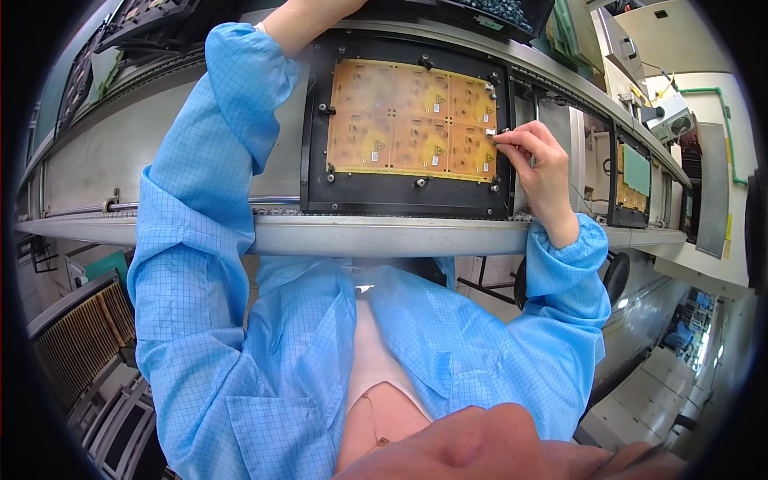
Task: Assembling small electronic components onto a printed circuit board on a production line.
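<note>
My right hand (538, 164) is at the right edge of an orange-yellow circuit board panel (392, 120). Its thumb and forefinger are pinched on a small white component (491, 133) at the board's surface; whether it is seated in the board I cannot tell. Black knobs hold the panel in a black frame (320, 188). Several boards with small dark parts and white labels make up the panel. My left hand (316, 11) reaches up past the frame's far left corner; its fingers are cut off by the top of the picture.
A black bin (496, 14) of small dark blue parts stands beyond the frame. The conveyor's metal rail (384, 238) runs along my side. Further right on the line is another framed board with a green sheet (637, 172). A slotted rack (84, 344) stands at the lower left.
</note>
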A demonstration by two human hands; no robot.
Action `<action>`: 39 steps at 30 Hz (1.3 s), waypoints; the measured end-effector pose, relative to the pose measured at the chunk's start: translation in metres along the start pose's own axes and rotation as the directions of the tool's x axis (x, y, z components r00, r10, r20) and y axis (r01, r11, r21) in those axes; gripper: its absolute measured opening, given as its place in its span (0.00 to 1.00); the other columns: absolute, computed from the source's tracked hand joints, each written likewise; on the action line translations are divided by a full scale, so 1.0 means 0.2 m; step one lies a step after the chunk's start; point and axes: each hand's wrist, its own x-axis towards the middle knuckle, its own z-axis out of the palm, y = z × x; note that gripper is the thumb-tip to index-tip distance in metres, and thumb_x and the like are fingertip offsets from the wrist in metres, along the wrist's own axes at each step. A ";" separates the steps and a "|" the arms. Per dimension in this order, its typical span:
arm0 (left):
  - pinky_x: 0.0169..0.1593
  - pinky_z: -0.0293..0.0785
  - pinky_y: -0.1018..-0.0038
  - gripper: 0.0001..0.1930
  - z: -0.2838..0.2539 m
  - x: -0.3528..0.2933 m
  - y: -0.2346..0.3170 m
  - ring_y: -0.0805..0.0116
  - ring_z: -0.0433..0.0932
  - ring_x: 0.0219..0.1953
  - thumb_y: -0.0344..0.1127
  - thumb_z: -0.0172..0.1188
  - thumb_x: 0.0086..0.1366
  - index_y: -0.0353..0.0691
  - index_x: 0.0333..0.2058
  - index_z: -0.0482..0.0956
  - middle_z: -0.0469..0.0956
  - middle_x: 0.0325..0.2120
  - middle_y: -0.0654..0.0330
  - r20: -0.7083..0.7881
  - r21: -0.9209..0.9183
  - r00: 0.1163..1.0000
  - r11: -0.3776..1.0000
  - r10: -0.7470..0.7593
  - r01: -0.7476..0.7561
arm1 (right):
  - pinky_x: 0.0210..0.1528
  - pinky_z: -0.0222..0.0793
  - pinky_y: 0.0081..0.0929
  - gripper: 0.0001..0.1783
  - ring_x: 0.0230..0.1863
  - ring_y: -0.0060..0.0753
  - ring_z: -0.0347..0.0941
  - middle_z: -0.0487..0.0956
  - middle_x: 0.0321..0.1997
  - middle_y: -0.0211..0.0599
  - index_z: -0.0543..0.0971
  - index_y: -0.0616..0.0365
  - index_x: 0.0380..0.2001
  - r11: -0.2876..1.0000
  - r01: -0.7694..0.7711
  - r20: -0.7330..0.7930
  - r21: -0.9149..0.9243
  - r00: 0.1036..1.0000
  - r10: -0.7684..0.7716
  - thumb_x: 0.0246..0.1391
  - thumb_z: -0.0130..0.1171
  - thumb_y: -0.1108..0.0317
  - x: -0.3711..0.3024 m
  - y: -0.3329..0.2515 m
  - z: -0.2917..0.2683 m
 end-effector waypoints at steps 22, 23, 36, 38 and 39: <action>0.39 0.79 0.77 0.08 -0.14 -0.17 0.11 0.73 0.83 0.33 0.24 0.66 0.61 0.30 0.39 0.84 0.85 0.31 0.58 0.265 -0.443 0.915 0.804 -0.304 0.396 | 0.37 0.74 0.34 0.10 0.37 0.40 0.72 0.77 0.36 0.37 0.81 0.62 0.33 0.848 0.528 0.283 -0.043 0.821 -0.497 0.43 0.68 0.81 0.14 0.10 -0.12; 0.39 0.79 0.77 0.08 -0.14 -0.18 0.13 0.73 0.83 0.33 0.24 0.66 0.61 0.30 0.39 0.84 0.85 0.31 0.58 0.263 -0.444 0.914 0.803 -0.308 0.398 | 0.37 0.74 0.34 0.10 0.37 0.41 0.73 0.77 0.37 0.38 0.81 0.63 0.33 0.845 0.533 0.287 -0.046 0.817 -0.500 0.44 0.68 0.81 0.14 0.10 -0.13; 0.39 0.77 0.80 0.07 -0.17 -0.33 0.28 0.80 0.80 0.34 0.29 0.68 0.64 0.31 0.37 0.85 0.85 0.31 0.61 0.331 -0.452 0.882 0.764 -0.336 0.461 | 0.39 0.74 0.30 0.08 0.37 0.40 0.76 0.82 0.36 0.41 0.82 0.65 0.34 0.881 0.470 0.235 -0.064 0.865 -0.444 0.48 0.68 0.81 0.12 0.12 -0.17; 0.39 0.76 0.80 0.07 -0.17 -0.35 0.27 0.80 0.80 0.34 0.30 0.68 0.64 0.31 0.37 0.85 0.85 0.31 0.61 0.349 -0.468 0.868 0.737 -0.354 0.488 | 0.39 0.74 0.30 0.08 0.37 0.40 0.76 0.82 0.36 0.41 0.82 0.65 0.34 0.880 0.470 0.250 -0.072 0.862 -0.440 0.48 0.68 0.81 0.12 0.12 -0.17; 0.39 0.76 0.80 0.07 -0.17 -0.36 0.27 0.80 0.80 0.34 0.30 0.68 0.64 0.31 0.37 0.85 0.85 0.31 0.61 0.350 -0.469 0.866 0.734 -0.357 0.492 | 0.39 0.74 0.30 0.08 0.37 0.40 0.76 0.82 0.36 0.41 0.82 0.65 0.34 0.877 0.474 0.262 -0.079 0.859 -0.441 0.48 0.68 0.81 0.13 0.12 -0.18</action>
